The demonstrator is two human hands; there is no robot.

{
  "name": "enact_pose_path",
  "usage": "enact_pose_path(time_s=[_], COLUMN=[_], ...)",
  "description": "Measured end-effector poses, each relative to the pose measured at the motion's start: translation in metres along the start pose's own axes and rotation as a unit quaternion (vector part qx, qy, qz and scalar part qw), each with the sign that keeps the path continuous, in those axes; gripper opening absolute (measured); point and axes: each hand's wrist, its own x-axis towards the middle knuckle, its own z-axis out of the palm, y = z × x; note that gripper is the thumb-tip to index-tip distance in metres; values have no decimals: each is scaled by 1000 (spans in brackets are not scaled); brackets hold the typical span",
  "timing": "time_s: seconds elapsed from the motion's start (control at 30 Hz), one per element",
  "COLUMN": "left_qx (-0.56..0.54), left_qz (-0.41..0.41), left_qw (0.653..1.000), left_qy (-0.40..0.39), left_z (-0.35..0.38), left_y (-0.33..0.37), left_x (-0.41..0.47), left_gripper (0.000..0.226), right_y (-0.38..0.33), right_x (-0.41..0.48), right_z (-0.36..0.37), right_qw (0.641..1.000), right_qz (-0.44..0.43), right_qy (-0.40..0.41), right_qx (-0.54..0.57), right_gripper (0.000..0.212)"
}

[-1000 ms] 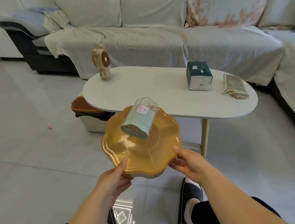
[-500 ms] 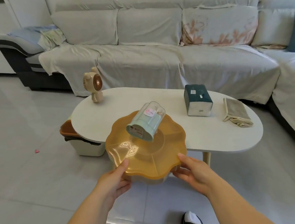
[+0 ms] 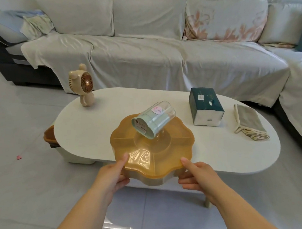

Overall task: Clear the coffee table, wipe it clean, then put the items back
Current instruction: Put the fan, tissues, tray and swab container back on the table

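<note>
Amber snack tray, pale green canister lying tipped on its lid, sits clamped between my left hand and right hand over the coffee table's near edge; gripping both sides keeps it level, I judge.

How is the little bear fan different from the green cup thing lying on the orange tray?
The bear fan stands upright on the coffee table; the green container lies tipped on its side on the orange tray. The fan is beige and opaque; the container is mint green with a clear top. The fan stands untouched, while the container rides on the tray, held by both hands. Both are small plastic items.
</note>
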Motion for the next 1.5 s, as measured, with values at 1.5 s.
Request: enact_pose_path(time_s=[1.5], left_qx=[348], left_qz=[320], left_qw=[877], left_qy=[86], left_z=[66], left_y=[83], left_x=[130], left_gripper=[71], right_y=[-99], right_x=[156], right_z=[11], right_qw=[973], right_qz=[-173], right_qy=[120], right_qx=[-90], right_gripper=[70])
